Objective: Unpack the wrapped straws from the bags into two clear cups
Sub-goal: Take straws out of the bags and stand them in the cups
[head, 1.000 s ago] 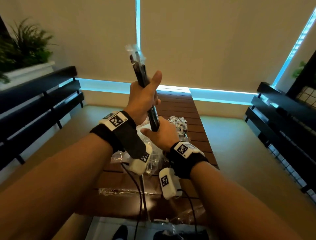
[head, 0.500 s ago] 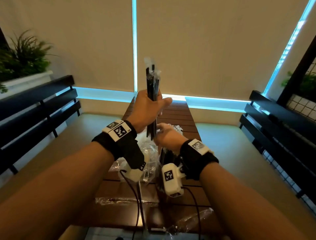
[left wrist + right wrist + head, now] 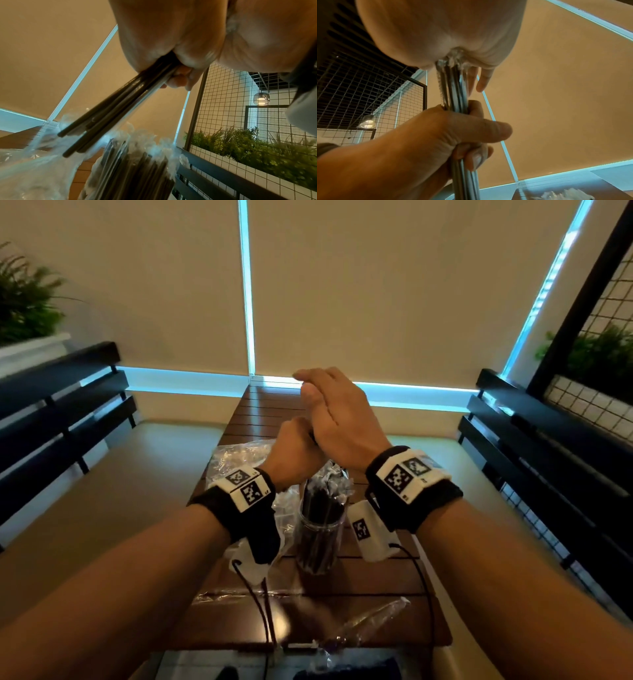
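Observation:
My left hand (image 3: 295, 446) grips a bundle of black wrapped straws (image 3: 109, 108) upright in its fist above the table. My right hand (image 3: 337, 412) lies flat with straight fingers, its palm (image 3: 436, 33) pressing on the bundle's top ends (image 3: 452, 63). In the right wrist view the left hand (image 3: 440, 136) is wrapped round the bundle just below that palm. A clear cup (image 3: 320, 530) full of wrapped black straws stands on the table under both wrists. It also shows below the bundle's lower ends as the filled cup (image 3: 135, 170).
The slatted wooden table (image 3: 270, 409) carries crumpled clear bags at the left (image 3: 239, 455) and flat ones near the front edge (image 3: 363, 619). Black benches stand on the left (image 3: 61, 409) and on the right (image 3: 548, 446). Wrist-camera cables (image 3: 263, 611) hang over the table's front.
The right hand left the bundle's lower end and now lies flat on its top. The left hand has lowered the bundle, which is now hidden behind both hands in the head view.

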The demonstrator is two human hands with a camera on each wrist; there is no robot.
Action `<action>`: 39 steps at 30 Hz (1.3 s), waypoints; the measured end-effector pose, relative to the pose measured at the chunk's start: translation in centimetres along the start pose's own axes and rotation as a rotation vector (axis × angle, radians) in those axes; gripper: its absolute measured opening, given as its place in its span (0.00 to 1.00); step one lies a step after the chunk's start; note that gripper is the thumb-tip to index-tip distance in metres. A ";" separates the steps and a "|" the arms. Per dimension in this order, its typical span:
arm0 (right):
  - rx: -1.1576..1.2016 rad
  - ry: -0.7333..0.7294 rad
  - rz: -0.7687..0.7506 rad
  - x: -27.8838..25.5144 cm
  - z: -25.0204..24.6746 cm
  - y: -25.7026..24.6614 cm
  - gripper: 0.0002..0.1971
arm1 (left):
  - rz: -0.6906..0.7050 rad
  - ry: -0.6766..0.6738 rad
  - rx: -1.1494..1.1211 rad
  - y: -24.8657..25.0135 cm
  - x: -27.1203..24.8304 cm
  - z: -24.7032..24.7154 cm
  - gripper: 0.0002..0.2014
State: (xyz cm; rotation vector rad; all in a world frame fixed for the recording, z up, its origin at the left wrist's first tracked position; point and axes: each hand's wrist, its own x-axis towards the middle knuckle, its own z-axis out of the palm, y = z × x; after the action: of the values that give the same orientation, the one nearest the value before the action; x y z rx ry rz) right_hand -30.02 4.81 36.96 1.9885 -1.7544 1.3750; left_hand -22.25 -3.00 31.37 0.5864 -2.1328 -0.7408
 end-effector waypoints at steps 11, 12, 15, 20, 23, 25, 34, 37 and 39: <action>0.055 -0.206 0.556 -10.5 3.8 10.2 0.47 | -0.262 0.148 -0.360 -2.6 0.6 2.0 0.23; 0.067 -0.249 0.598 -11.3 4.6 10.8 0.52 | -0.269 0.162 -0.382 -2.9 0.6 2.3 0.23; 0.111 -0.322 0.686 -12.7 6.8 11.4 0.63 | -0.269 0.178 -0.430 -3.1 0.8 3.2 0.22; 0.155 -0.229 0.724 -12.8 8.3 11.8 0.52 | -0.258 0.166 -0.505 -3.6 1.2 4.4 0.19; 0.112 -0.139 0.744 -12.5 8.5 12.2 0.41 | -0.311 0.193 -0.594 -4.2 1.4 4.8 0.20; 0.075 -0.102 0.738 -12.7 8.6 12.4 0.39 | -0.317 0.188 -0.618 -4.3 1.6 5.0 0.19; 0.006 -0.099 0.675 -12.7 8.8 12.5 0.32 | -0.330 0.012 -0.587 -7.6 -2.8 8.4 0.19; -0.021 -0.094 0.662 -12.7 8.9 12.5 0.31 | -0.359 -0.015 -0.464 -8.5 -3.0 8.9 0.20; -0.023 -0.103 0.664 -12.8 8.8 12.6 0.31 | -0.371 -0.031 -0.336 -8.2 -2.7 8.5 0.16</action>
State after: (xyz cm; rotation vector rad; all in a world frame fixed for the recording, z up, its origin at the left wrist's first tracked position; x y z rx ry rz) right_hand -34.79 4.36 17.53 1.5367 -2.6110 1.4037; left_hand -26.13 -4.67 20.01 0.7969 -1.8867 -1.2890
